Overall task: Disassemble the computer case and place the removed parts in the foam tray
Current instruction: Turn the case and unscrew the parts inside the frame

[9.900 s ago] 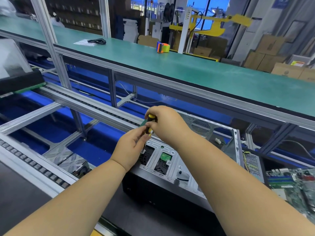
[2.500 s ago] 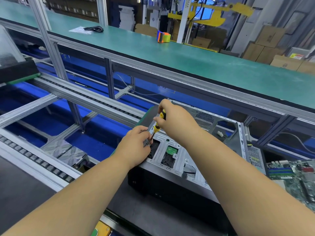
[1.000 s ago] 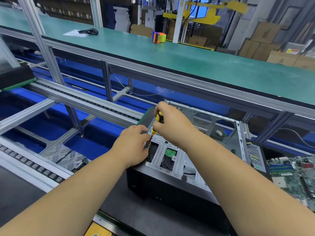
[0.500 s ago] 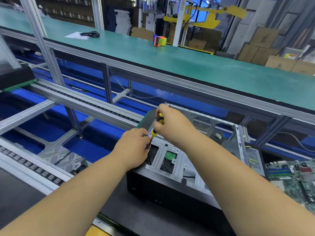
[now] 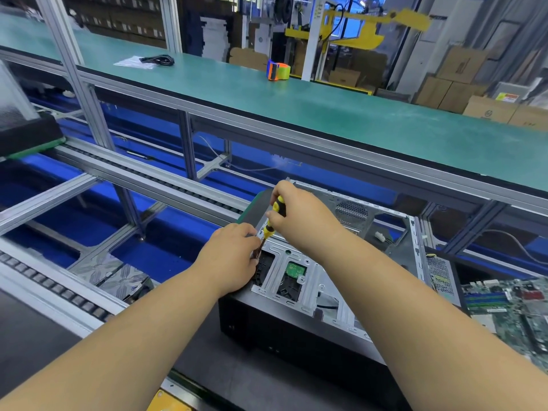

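Note:
An open computer case (image 5: 299, 330) lies on its side on the conveyor, its silver drive cage (image 5: 293, 280) facing up. My right hand (image 5: 299, 213) grips a yellow-and-black screwdriver (image 5: 274, 216) held nearly upright, tip down at the cage's left corner. My left hand (image 5: 229, 262) rests on the case's left end, and its fingertips pinch the screwdriver's shaft near the tip. The screw under the tip is hidden by my fingers. No foam tray shows in this view.
A green motherboard (image 5: 510, 310) lies to the right of the case. A raised green workbench (image 5: 326, 114) runs across behind, with a tape dispenser (image 5: 277, 71) and a black cable (image 5: 157, 60) on it. Aluminium conveyor rails (image 5: 142, 179) and a black pallet (image 5: 26, 134) stand left.
Both hands stay at the same corner of the drive cage with the screwdriver. Since about ten seconds ago my left hand has lowered onto the case; only the camera view shifts slightly.

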Demonstrator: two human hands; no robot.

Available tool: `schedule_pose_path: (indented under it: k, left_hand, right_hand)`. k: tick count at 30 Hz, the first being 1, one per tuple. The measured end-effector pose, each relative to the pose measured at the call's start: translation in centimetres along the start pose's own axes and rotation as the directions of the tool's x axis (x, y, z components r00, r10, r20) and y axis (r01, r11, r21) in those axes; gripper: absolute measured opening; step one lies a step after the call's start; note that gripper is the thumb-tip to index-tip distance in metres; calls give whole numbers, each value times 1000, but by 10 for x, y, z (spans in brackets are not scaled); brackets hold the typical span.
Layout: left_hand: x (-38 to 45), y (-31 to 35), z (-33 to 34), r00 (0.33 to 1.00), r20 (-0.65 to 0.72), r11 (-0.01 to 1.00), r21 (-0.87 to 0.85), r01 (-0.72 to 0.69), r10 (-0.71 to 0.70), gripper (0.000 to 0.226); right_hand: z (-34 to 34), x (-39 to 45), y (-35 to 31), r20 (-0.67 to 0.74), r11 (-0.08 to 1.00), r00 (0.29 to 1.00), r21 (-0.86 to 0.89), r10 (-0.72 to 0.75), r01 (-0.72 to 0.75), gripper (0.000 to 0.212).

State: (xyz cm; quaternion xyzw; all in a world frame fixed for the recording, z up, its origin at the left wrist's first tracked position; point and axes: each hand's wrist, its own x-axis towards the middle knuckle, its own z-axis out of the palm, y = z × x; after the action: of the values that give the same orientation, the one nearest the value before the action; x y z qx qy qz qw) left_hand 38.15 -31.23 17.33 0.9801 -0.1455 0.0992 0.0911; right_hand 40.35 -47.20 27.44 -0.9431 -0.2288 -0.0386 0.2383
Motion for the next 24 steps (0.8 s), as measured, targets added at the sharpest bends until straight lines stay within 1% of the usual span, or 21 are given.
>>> schedule_pose_path:
  k: [5,9,11,14,17,22,24]
  left_hand:
    - [-2,0,0,1000,-3,1000,2,-3,3,31]
    - [-2,2,-1,1000,-9,1000,6,-6,6,30]
    - [-2,2,-2,1000,-9,1000,7,-7,7,30]
    - [-3,3,-2,1000,-5,1000,19,-14,14,31]
    - [-2,3,-2,1000,-10,1000,22,-17,18,31]
    - [0,5,-2,999,-23,999,38,-39,40,28]
    - [-1,6,-2,999,-25,998,51,-44,45,28]
  right_hand:
    - [1,-2,0,7,998,1000,54,17,-17,15]
    - [0,-3,1,-18,999,1000,-33,-10,9,15]
    - [0,-4,1,-19,998,1000,-67,-23,22,21]
    - [0,-3,0,12,1000,1000,-9,-21,21,14]
    - [-1,-4,-1,18,999,1000,49,-9,8,19]
    - [0,-6,-1,-9,999,1000,30,-26,26,18]
    - [2,-6,0,-26,1000,999,13,-27,27,22]
